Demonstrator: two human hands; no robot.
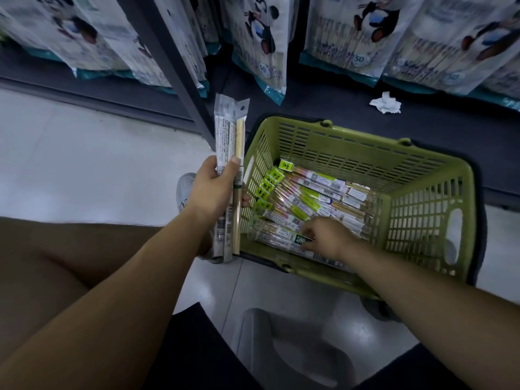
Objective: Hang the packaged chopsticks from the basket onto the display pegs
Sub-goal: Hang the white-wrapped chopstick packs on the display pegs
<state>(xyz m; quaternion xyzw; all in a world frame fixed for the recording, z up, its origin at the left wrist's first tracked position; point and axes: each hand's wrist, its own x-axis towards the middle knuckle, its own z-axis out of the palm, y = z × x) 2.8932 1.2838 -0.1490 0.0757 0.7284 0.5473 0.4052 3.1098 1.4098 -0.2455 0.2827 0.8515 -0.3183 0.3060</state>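
head view: the left hand is raised just outside the left wall of the green basket, fingers and thumb wrapped round a few packaged chopsticks. it holds them upright. their clear tops with the hang holes stand above the hand and their lower ends reach down past the wrist. the right hand is down inside the basket near its near-left corner, fingers bent onto a green-labelled pack that lies along the near edge. the hand is blurred there, so it cannot be told whether the fingers have closed round the pack or only touch it. more loose packs lie heaped on the basket floor, slanting from the left wall toward the right wall, with yellow-green tags bunched at the left wall. the basket stands on the pale floor against a dark shelf base, where a crumpled tissue lies beyond the basket's far edge. panda-printed bags hang above the base. a grey shoe shows beside the left wrist, and a grey stool sits below the basket's near edge.
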